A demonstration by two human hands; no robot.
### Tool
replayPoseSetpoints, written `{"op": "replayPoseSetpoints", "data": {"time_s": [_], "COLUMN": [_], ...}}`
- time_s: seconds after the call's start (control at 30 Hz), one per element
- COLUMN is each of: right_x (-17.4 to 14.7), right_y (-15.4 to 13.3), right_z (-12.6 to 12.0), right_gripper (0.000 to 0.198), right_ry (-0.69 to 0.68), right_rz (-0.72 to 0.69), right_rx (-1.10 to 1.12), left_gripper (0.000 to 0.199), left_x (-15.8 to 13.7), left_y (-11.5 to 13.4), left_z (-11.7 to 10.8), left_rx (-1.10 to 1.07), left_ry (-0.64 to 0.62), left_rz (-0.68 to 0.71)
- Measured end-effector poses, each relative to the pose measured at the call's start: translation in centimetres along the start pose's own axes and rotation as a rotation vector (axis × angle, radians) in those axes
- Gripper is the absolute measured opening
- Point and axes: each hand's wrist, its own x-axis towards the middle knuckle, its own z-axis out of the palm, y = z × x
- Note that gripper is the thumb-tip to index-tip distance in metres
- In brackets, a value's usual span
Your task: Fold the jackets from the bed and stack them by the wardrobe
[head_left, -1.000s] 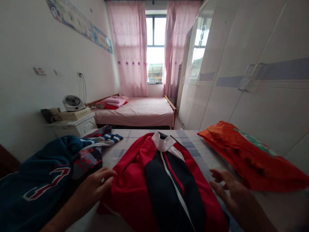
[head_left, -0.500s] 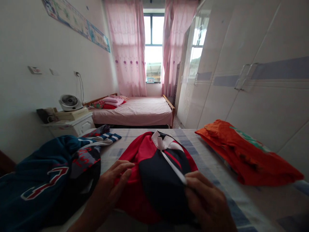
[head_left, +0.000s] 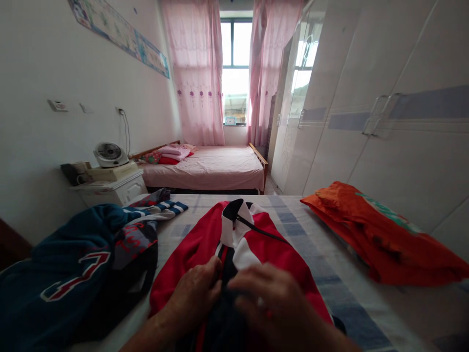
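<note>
A red, white and dark navy jacket lies spread in front of me, its white collar pointing away and its two front edges apart near the neck. My left hand pinches the front edge on the left, just below the collar. Over the middle of the jacket front is my right hand, bent and blurred by motion, with a ring on one finger. Whether it grips the cloth cannot be made out. The lower jacket is partly hidden by both hands and forearms.
Dark teal and black clothes lie on the left of the checked bedspread. Folded orange clothing is on the right. Farther off are a pink bed, a nightstand with a fan, and a white wardrobe.
The jacket front has been turned over and straightened, so the collar stands up and both red shoulders show. Both hands have moved inward, the left onto the front edge.
</note>
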Motion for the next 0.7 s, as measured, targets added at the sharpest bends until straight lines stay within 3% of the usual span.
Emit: {"op": "replayPoseSetpoints", "data": {"time_s": [0.07, 0.13, 0.23, 0.33, 0.47, 0.57, 0.7], "right_x": [1.6, 3.0, 4.8, 6.8, 9.1, 9.5, 8.9], "right_y": [4.1, 9.3, 16.9, 21.2, 21.7, 20.5, 18.5], "right_z": [-3.7, -5.8, -5.8, -3.9, -1.4, -0.2, -1.9], "right_gripper": [0.024, 0.03, 0.06, 0.069, 0.051, 0.034, 0.039], "right_ry": [0.214, 0.27, 0.175, 0.112, 0.006, -0.041, 0.102], "right_rz": [0.236, 0.397, 0.45, 0.414, 0.338, 0.327, 0.378], "right_rx": [-0.109, -0.244, -0.17, -0.047, 0.169, 0.316, 0.401], "left_gripper": [0.011, 0.012, 0.012, 0.017, 0.022, 0.019, 0.027], "left_x": [-0.5, -1.1, -2.2, -2.9, -3.0, -2.5, -2.7], "left_y": [-0.3, -0.6, -1.2, -1.5, -1.8, -2.1, -1.9], "left_z": [-0.7, -1.7, -2.5, -2.1, -0.5, -0.2, -1.8], "left_rx": [-0.067, -0.155, -0.383, -0.663, -0.951, -1.128, -1.089], "left_ry": [-0.017, -0.042, -0.087, -0.028, 0.149, 0.129, 0.164], "left_rz": [0.035, 0.018, -0.059, -0.13, -0.193, -0.291, -0.443]}}
